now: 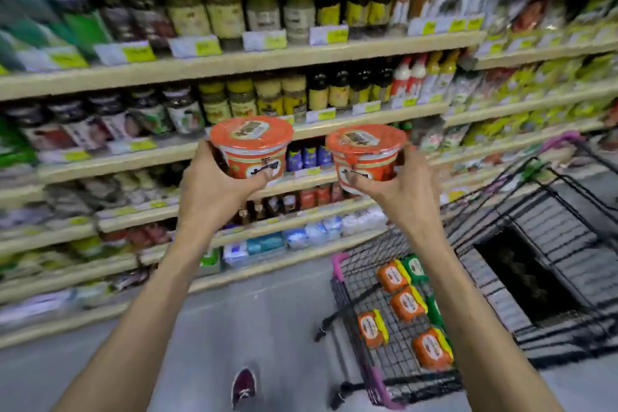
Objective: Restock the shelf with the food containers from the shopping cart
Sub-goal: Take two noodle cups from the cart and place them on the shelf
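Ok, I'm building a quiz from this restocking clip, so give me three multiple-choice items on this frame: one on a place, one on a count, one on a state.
1. Where does the shopping cart stand?
A. on the person's right
B. on the person's left
C. behind the shelves

2. How many noodle bowls are held up?
A. one
B. two
C. four

3. What is the state of the left hand and its grip?
A. open and empty
B. curled round a bowl
C. resting on the cart handle

Answers:
1 A: the cart's wire mesh fills the lower right of the view.
2 B: one orange-lidded bowl sits in each hand, the second in the right hand.
3 B: fingers and thumb wrap the bowl's side.
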The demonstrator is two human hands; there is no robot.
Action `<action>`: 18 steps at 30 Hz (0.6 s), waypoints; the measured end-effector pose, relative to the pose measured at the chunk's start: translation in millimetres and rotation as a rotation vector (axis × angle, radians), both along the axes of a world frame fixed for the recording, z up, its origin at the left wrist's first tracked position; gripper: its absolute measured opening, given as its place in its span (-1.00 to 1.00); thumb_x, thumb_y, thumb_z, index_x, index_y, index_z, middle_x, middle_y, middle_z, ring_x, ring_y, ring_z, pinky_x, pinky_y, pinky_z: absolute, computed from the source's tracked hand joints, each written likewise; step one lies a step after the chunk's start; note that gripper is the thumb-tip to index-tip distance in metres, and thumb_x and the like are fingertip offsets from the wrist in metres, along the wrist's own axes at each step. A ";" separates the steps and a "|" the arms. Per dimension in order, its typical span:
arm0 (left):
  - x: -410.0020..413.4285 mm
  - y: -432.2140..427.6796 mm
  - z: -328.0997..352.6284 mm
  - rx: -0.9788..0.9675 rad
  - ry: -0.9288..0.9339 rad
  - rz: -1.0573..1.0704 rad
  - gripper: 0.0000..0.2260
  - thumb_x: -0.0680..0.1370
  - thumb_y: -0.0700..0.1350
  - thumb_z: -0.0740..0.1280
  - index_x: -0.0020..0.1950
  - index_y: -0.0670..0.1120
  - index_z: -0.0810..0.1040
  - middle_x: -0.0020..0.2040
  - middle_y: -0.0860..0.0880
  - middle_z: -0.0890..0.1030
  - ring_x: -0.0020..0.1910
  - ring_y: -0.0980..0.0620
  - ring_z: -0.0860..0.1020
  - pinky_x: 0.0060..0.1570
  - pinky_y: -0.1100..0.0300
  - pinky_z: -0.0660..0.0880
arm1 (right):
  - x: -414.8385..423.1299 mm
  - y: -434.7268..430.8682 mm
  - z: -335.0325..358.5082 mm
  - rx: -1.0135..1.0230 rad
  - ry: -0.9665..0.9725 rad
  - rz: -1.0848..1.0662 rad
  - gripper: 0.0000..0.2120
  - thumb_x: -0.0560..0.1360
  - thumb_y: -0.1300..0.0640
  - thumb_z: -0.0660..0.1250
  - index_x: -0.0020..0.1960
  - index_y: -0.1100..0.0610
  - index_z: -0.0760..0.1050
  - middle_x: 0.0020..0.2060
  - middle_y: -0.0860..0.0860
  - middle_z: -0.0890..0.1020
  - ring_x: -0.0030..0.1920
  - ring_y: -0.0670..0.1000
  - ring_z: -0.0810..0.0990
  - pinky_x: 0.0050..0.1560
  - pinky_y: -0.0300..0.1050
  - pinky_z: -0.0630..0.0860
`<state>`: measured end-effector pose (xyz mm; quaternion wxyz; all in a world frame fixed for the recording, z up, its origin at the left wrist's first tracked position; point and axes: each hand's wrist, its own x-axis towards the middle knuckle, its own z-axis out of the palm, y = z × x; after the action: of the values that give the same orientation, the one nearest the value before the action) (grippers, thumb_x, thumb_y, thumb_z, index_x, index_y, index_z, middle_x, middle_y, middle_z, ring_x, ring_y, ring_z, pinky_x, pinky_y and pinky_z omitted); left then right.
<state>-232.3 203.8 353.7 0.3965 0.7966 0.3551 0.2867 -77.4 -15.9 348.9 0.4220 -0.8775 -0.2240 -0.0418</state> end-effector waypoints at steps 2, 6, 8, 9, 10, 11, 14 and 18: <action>-43.6 21.7 6.7 -0.001 -0.045 0.081 -0.35 0.28 0.13 0.63 0.27 0.06 0.44 0.10 0.14 0.56 0.07 0.08 0.56 0.05 0.10 0.51 | -27.6 35.1 11.9 0.015 -0.015 0.090 -0.17 0.20 -0.36 0.54 0.30 0.08 0.46 0.13 0.03 0.61 0.10 0.03 0.60 -0.02 0.01 0.60; -137.5 62.8 11.1 0.009 -0.059 0.250 -0.27 0.31 0.15 0.61 0.38 0.00 0.40 0.12 0.12 0.54 0.05 0.08 0.52 0.01 0.11 0.48 | -92.7 108.6 27.3 0.033 -0.022 0.280 -0.25 0.22 -0.24 0.61 0.28 0.04 0.46 0.12 -0.01 0.60 0.08 -0.03 0.57 -0.08 -0.16 0.46; -185.9 85.7 10.5 0.015 -0.066 0.340 -0.24 0.28 0.17 0.62 0.38 0.00 0.40 0.16 0.09 0.57 0.08 0.03 0.56 0.05 0.06 0.53 | -128.0 145.9 31.9 0.048 -0.013 0.356 -0.29 0.19 -0.24 0.61 0.23 0.00 0.46 0.09 -0.02 0.62 0.08 -0.02 0.59 -0.06 -0.12 0.50; -214.6 98.8 11.2 0.017 -0.077 0.383 -0.23 0.27 0.17 0.62 0.38 0.01 0.40 0.18 0.06 0.59 0.10 0.01 0.57 0.07 0.03 0.55 | -149.5 168.1 33.1 0.054 -0.010 0.395 -0.29 0.18 -0.26 0.60 0.21 -0.02 0.46 0.08 -0.02 0.62 0.08 0.00 0.60 -0.03 -0.08 0.53; -240.5 110.9 11.3 0.017 -0.085 0.420 -0.23 0.27 0.16 0.63 0.38 0.00 0.40 0.18 0.05 0.59 0.10 0.01 0.58 0.07 0.04 0.55 | -170.9 188.2 34.8 0.060 -0.002 0.428 -0.28 0.16 -0.28 0.58 0.20 -0.03 0.45 0.08 -0.02 0.63 0.08 0.01 0.61 0.00 -0.04 0.56; -267.5 122.9 13.0 0.020 -0.090 0.456 -0.23 0.27 0.13 0.63 0.39 -0.01 0.41 0.18 0.05 0.59 0.09 0.03 0.57 0.05 0.07 0.53 | -193.3 209.1 36.0 0.073 0.004 0.463 -0.27 0.14 -0.31 0.57 0.19 -0.03 0.46 0.08 -0.02 0.63 0.08 0.01 0.62 0.01 -0.02 0.58; -347.5 156.4 19.0 0.036 -0.073 0.554 -0.23 0.27 0.12 0.64 0.39 -0.04 0.42 0.16 0.05 0.59 0.07 0.06 0.56 -0.01 0.14 0.48 | -263.5 269.8 38.8 0.102 0.030 0.562 -0.30 0.16 -0.28 0.59 0.19 -0.04 0.46 0.08 -0.01 0.63 0.06 -0.01 0.60 -0.05 -0.11 0.51; -444.5 198.8 20.2 0.049 -0.062 0.664 -0.21 0.22 0.12 0.66 0.35 -0.06 0.44 0.17 0.02 0.62 0.10 0.01 0.61 0.02 0.10 0.55 | -351.4 340.2 39.0 0.128 0.064 0.680 -0.36 0.23 -0.17 0.64 0.20 -0.03 0.46 0.06 -0.06 0.59 0.03 -0.05 0.54 -0.04 -0.11 0.46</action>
<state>-676.8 402.6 374.0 0.2727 0.6375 0.5760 0.4329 -428.8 324.3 388.0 0.4728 -0.7252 -0.4872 0.1146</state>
